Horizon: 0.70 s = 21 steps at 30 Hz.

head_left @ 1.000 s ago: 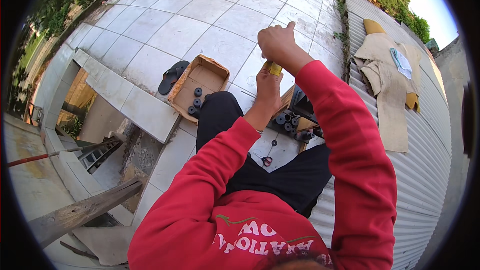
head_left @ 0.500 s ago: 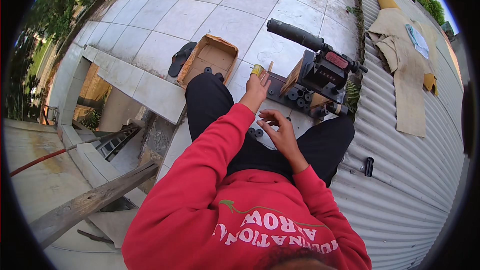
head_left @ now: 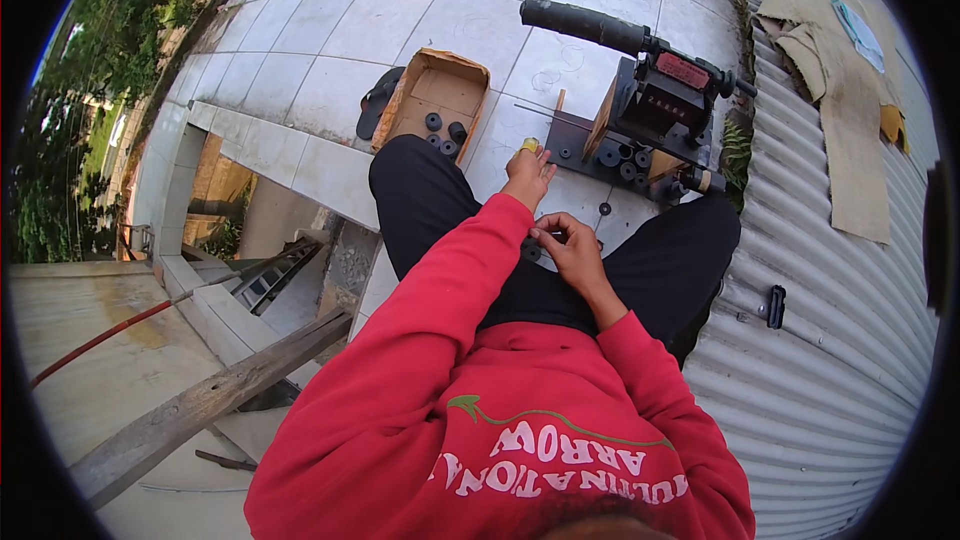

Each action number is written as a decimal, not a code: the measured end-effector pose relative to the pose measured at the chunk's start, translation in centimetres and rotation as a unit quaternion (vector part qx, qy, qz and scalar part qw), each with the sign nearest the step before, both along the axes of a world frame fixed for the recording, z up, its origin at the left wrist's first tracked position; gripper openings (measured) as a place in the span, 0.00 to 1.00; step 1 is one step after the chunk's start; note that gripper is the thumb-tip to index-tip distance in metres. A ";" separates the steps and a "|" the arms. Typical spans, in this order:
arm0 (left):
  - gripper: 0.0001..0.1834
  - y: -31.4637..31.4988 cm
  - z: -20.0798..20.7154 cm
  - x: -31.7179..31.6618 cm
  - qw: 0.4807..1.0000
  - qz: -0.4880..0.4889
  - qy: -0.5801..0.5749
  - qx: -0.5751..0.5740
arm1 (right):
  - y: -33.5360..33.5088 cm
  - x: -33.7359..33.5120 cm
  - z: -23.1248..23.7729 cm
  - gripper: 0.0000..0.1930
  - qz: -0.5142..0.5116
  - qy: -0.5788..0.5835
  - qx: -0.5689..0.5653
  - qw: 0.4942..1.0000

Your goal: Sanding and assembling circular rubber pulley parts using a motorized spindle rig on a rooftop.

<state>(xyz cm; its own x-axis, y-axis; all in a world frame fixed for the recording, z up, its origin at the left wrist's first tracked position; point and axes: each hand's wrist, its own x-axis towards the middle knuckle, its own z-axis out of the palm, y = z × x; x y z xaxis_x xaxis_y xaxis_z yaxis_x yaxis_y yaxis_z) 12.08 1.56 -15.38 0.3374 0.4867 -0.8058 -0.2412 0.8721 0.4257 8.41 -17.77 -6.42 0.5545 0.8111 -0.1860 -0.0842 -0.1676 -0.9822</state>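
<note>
My left hand (head_left: 530,180) reaches forward over the tiles with a small yellow cylinder (head_left: 530,144) at its thumb and first fingers; the other fingers stretch out. Closer to my lap is my right hand (head_left: 576,252), its thumb and forefinger pinched together. Whatever is between those tips is too small to make out. Black rubber rings (head_left: 531,249) lie partly hidden under the right hand, and a black washer (head_left: 605,209) lies just beyond it. Ahead and to the right stands a black machine (head_left: 668,105) with a counter and a ribbed handle (head_left: 585,24).
Several black rings lie inside a cardboard box (head_left: 440,80), with a dark sandal (head_left: 378,100) beside it. More black rollers (head_left: 628,170) sit on the machine's base. Corrugated roofing (head_left: 800,380) runs along my right; a ledge (head_left: 290,160) borders a drop at left.
My view has shifted, so the box and machine appear higher and further right. The right hand's thumb and forefinger have come together. The yellow cylinder stays with the left hand.
</note>
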 end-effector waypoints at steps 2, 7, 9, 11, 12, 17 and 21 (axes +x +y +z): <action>0.14 0.2 0.0 -0.9 0.999 -0.044 -0.020 -0.016 | 0.2 0.0 -0.1 0.07 -0.005 -0.087 -0.071 0.994; 0.21 -0.7 -1.3 -3.7 0.987 -0.154 -0.031 0.010 | 2.4 0.7 -2.0 0.11 -0.005 -0.215 -0.076 0.974; 0.21 -0.2 -0.9 -5.0 0.970 -0.240 -0.029 0.002 | 2.3 0.7 -2.1 0.13 0.112 -0.091 -0.094 0.985; 0.20 0.7 1.0 -5.5 0.957 -0.289 0.013 0.032 | 0.9 1.3 -0.9 0.15 0.110 -0.078 -0.068 0.989; 0.21 2.2 2.3 -6.0 0.939 -0.333 0.022 0.081 | 0.3 1.6 0.4 0.17 0.113 -0.066 -0.037 0.991; 0.22 13.2 8.5 -7.9 0.815 -0.444 0.130 0.349 | -4.8 6.6 6.7 0.14 0.032 -0.325 -0.063 0.943; 0.28 24.4 7.9 -11.2 0.590 -0.446 0.273 0.616 | -9.2 9.5 8.8 0.09 -0.051 -0.496 -0.143 0.855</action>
<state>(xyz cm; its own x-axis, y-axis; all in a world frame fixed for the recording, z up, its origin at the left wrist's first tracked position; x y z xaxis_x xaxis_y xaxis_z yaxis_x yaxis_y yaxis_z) 0.92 25.95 -7.49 0.7558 0.6412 -0.1331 0.5448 -0.5030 0.6709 17.94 -26.97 2.41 0.6196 0.7493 0.2337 0.7380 -0.4548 -0.4986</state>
